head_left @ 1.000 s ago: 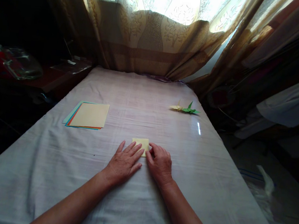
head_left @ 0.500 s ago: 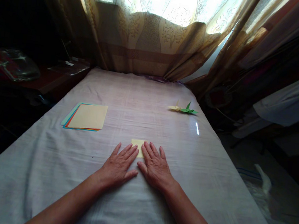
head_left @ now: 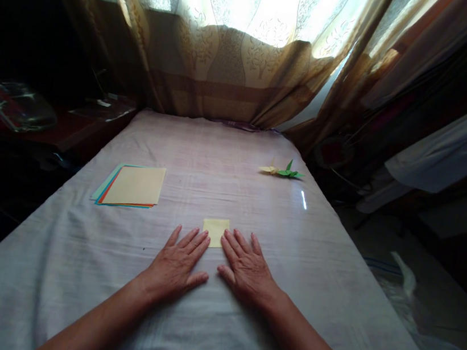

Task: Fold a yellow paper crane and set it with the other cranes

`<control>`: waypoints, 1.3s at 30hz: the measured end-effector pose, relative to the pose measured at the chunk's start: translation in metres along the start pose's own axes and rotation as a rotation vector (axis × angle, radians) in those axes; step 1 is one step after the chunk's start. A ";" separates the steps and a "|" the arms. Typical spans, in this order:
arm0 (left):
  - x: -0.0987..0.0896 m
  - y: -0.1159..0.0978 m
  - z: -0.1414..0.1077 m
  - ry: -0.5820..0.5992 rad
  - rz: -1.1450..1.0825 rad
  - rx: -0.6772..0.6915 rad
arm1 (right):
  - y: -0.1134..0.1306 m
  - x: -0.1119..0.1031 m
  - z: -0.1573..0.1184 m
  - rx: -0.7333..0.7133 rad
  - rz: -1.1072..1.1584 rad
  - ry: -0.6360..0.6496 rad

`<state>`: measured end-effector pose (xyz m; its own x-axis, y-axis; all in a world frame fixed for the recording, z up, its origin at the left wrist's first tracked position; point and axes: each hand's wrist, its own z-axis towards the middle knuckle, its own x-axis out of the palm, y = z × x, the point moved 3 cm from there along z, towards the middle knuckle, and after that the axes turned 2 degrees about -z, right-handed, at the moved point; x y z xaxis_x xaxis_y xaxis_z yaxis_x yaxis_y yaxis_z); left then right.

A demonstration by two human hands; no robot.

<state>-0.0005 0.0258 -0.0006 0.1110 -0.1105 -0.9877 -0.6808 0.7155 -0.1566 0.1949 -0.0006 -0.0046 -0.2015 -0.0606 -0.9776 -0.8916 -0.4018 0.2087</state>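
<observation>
While touching the yellow paper (head_left: 216,232) with left hand (head_left: 177,258) and right hand (head_left: 248,267) spread wide, press evenly along the edges.

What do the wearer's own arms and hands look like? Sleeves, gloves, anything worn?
Both forearms are bare, with no sleeves in view. The left hand and right hand wear no gloves; no watch or bracelet shows. Rings: cannot tell.
</observation>
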 end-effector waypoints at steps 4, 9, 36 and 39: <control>0.002 0.003 -0.001 0.007 0.001 0.000 | -0.013 -0.006 -0.008 0.037 -0.039 -0.002; 0.002 0.002 0.000 -0.044 0.008 0.018 | -0.003 -0.011 0.002 0.078 -0.053 -0.070; -0.020 0.030 0.013 -0.233 -0.281 -0.233 | -0.023 -0.023 0.056 0.214 0.173 -0.225; -0.015 0.028 0.016 -0.254 -0.309 -0.230 | -0.023 -0.034 0.053 0.143 0.246 -0.304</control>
<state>-0.0099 0.0582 0.0101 0.4885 -0.1017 -0.8666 -0.7275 0.5008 -0.4689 0.2009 0.0591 0.0254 -0.5072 0.1424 -0.8500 -0.8448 -0.2772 0.4577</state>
